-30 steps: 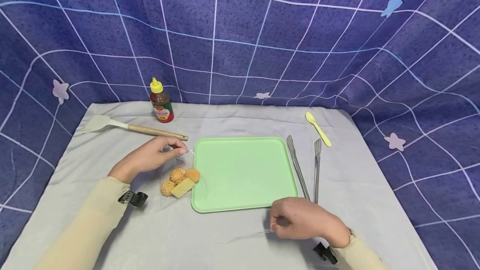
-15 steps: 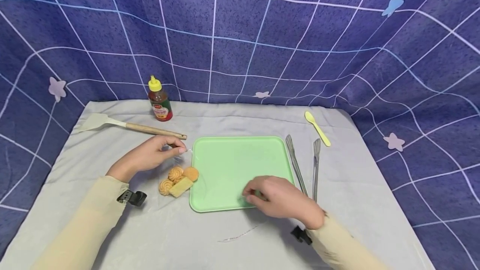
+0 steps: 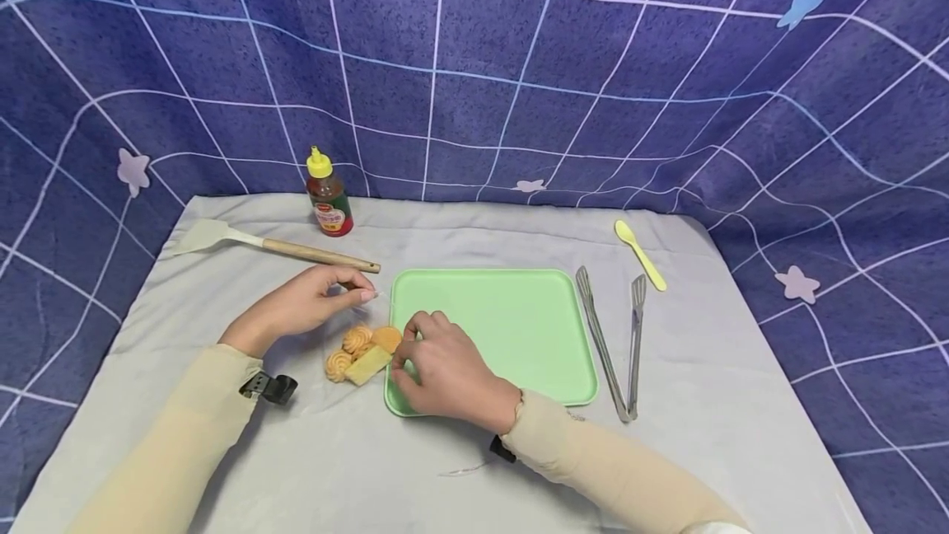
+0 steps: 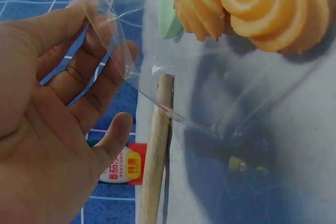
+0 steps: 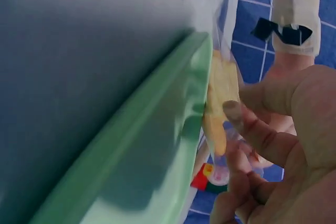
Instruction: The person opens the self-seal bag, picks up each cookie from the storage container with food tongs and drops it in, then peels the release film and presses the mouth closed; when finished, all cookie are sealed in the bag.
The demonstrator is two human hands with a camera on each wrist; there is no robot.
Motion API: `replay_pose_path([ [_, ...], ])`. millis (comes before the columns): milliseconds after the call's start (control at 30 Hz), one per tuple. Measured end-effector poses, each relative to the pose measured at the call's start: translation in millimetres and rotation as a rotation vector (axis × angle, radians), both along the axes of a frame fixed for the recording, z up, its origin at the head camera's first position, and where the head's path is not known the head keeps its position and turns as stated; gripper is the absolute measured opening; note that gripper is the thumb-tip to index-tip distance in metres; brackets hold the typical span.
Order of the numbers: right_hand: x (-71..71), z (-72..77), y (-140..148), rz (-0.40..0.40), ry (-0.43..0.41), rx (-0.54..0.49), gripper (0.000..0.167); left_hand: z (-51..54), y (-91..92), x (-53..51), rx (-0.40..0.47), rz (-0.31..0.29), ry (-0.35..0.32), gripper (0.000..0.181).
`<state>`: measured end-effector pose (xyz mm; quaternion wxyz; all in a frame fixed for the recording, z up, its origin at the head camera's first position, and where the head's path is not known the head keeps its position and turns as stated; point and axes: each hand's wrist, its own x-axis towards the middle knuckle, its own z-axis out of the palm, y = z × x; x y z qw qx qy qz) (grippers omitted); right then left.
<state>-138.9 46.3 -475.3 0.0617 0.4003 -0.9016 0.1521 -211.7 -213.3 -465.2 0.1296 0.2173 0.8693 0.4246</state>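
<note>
My left hand (image 3: 307,303) pinches the edge of a clear plastic bag (image 4: 125,59) between thumb and fingertips, left of the green tray (image 3: 519,328). Several cookies lie inside the bag: swirled cookies (image 3: 357,339), a round cookie (image 3: 387,339) overlapping the tray's left rim, and a rectangular wafer (image 3: 367,365). Over the tray's left end hovers my right hand (image 3: 452,369), fingers loosely curved and a gap between thumb and forefinger. In the right wrist view its fingertips (image 5: 233,109) are right beside the wafer and the bag; nothing shows held between them.
A spatula (image 3: 296,251) and a sauce bottle (image 3: 331,206) with a yellow cap stand behind my left hand. Metal tongs (image 3: 610,353) lie right of the tray, a yellow spoon (image 3: 641,256) beyond. A thin clear plastic strip (image 3: 465,470) lies in front.
My right hand has let go of the plastic strip at the front right and moved left across the tray to the cookies. The left hand keeps its pinch on the bag.
</note>
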Motion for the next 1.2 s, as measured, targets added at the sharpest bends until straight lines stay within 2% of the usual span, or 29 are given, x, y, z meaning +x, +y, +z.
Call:
replay_pose_path([
  [133, 0.9, 0.5, -4.9, -0.012, 0.022, -0.011, 0.01, 1.8, -1.5, 0.2, -0.017, 0.024, 0.006, 0.026],
  [233, -3.8, 4.2, -4.2, -0.021, 0.031, -0.05, 0.009, 3.2, -3.4, 0.1, -0.012, 0.058, 0.028, 0.028],
  [367, -20.5, 17.9, 1.8, 0.011, 0.067, -0.12, 0.006, 7.0, -3.6, -0.1, 0.047, 0.12, 0.105, 0.027],
  [467, -39.5, 38.0, 12.2, 0.076, 0.126, -0.143, 0.005, 15.6, 0.6, -1.0, 0.123, 0.2, 0.16, 0.027],
  [533, -53.5, 56.8, 21.9, 0.12, 0.184, -0.15, 0.005, 25.6, 5.3, -2.6, 0.205, 0.272, 0.193, 0.027],
  [567, -60.9, 67.6, 27.6, 0.144, 0.215, -0.162, 0.004, 31.5, 7.8, -4.3, 0.278, 0.308, 0.2, 0.028],
  [700, -87.0, 114.0, 50.8, 0.234, 0.359, -0.206, 0.006, 60.1, 19.6, -11.5, 0.681, 0.399, 0.228, 0.024],
  [767, -96.3, 136.4, 61.4, 0.278, 0.421, -0.223, 0.007, 74.7, 26.3, -15.7, 0.856, 0.402, 0.238, 0.021],
  [833, -101.6, 156.4, 71.2, 0.307, 0.466, -0.221, 0.006, 87.7, 33.5, -19.5, 0.931, 0.391, 0.257, 0.02],
  [933, -104.2, 179.6, 84.2, 0.319, 0.505, -0.203, 0.006, 103.5, 43.9, -23.3, 0.932, 0.361, 0.279, 0.022],
  [1000, -103.1, 189.1, 91.7, 0.313, 0.511, -0.189, 0.006, 111.0, 50.0, -24.5, 0.927, 0.334, 0.291, 0.022],
  [1100, -98.4, 195.3, 99.9, 0.318, 0.488, -0.187, 0.007, 118.5, 57.6, -24.2, 0.935, 0.296, 0.287, 0.018],
  [1200, -92.7, 195.0, 103.7, 0.363, 0.425, -0.222, 0.006, 122.5, 63.4, -21.1, 0.914, 0.247, 0.283, 0.014],
])
